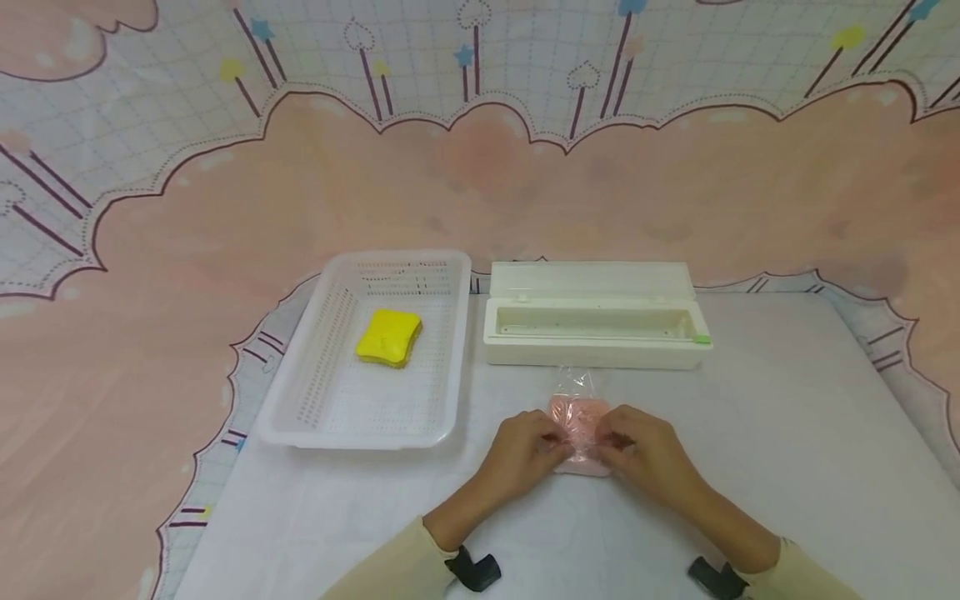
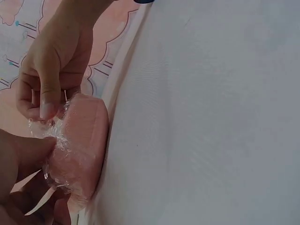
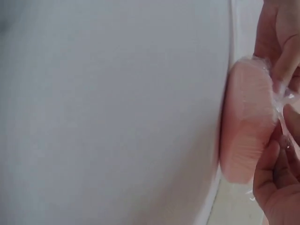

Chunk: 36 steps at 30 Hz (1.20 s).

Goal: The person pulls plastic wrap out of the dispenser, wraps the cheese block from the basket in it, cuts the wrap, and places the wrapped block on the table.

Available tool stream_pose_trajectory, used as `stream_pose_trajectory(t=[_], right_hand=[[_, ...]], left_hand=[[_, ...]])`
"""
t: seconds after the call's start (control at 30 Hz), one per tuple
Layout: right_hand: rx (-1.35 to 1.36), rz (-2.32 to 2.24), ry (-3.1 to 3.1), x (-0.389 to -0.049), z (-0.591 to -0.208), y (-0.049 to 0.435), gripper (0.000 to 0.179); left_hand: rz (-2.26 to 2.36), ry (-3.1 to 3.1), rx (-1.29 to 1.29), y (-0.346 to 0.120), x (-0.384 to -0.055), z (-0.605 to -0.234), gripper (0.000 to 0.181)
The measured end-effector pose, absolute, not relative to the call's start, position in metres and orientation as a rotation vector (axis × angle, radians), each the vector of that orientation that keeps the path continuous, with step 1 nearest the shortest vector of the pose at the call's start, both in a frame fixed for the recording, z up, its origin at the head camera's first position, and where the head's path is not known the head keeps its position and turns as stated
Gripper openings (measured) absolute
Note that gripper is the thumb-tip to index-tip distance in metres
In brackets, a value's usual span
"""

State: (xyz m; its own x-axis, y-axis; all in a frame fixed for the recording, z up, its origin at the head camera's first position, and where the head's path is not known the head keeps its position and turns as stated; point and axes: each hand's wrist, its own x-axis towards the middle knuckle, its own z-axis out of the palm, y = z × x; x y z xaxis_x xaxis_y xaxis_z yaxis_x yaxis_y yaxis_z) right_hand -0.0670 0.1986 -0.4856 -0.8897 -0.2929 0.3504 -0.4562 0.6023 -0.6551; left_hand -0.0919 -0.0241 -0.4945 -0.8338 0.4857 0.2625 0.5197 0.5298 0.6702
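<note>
Two bare hands meet at one pink block [image 1: 587, 410], which lies on the white table [image 1: 795, 417] and is covered with clear film [image 1: 576, 381]. I take this block as the centre of the clock, as the head view shows it. The left hand [image 1: 525, 448] is at between 8 and 9 o'clock, and its thumb and fingers are bent to pinch the film. The right hand [image 1: 651, 454] is at between 3 and 4 o'clock, and its fingers are also bent, pinching the film from the other side. A loose part of the film goes out from the block toward 12 o'clock. In both wrist views the film is wrinkled where the fingertips hold it.

Near the block, at 12 o'clock, stands a long white box [image 1: 600, 353] with its lid [image 1: 592, 281] raised; a small green piece [image 1: 701, 339] sits at the box's 3 o'clock end. Toward 10 o'clock there is a white basket [image 1: 352, 438] with holes in its walls, and inside it lies a yellow block [image 1: 388, 335], apart from the walls.

Pale sleeves [image 1: 393, 562] reach in from 8 and 4 o'clock, each with a black device [image 1: 474, 571] by the wrist. A patterned cloth [image 1: 480, 192] fills the far side around 12 o'clock.
</note>
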Motion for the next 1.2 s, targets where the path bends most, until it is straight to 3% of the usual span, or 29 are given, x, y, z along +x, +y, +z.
stream_pose_trajectory(t=[0.2,0.47,0.67,0.8,0.97,1.2], right_hand=[[0.809,0.826,-2.678,-0.065,-0.483,0.205,0.021],[0.990,0.364,-2.763,-0.062,-0.477,0.214,0.039],[1.032,0.287,-2.891,-0.057,-0.475,0.222,0.049],[0.988,0.356,-2.960,-0.056,-0.473,0.227,0.053],[0.923,0.437,-3.003,-0.055,-0.471,0.229,0.051],[0.907,0.510,-3.062,-0.054,-0.471,0.231,0.050]], left_hand=[[-1.022,-2.753,-0.883,-0.019,-0.094,-0.497,0.020],[-0.427,-2.675,-1.030,-0.022,-0.091,-0.490,0.005],[0.074,-2.629,-1.275,-0.027,-0.085,-0.473,0.043],[0.108,-2.635,-1.405,-0.030,-0.085,-0.471,0.043],[0.046,-2.640,-1.384,-0.030,-0.091,-0.478,0.035],[-0.215,-2.721,-1.445,-0.032,-0.097,-0.482,0.039]])
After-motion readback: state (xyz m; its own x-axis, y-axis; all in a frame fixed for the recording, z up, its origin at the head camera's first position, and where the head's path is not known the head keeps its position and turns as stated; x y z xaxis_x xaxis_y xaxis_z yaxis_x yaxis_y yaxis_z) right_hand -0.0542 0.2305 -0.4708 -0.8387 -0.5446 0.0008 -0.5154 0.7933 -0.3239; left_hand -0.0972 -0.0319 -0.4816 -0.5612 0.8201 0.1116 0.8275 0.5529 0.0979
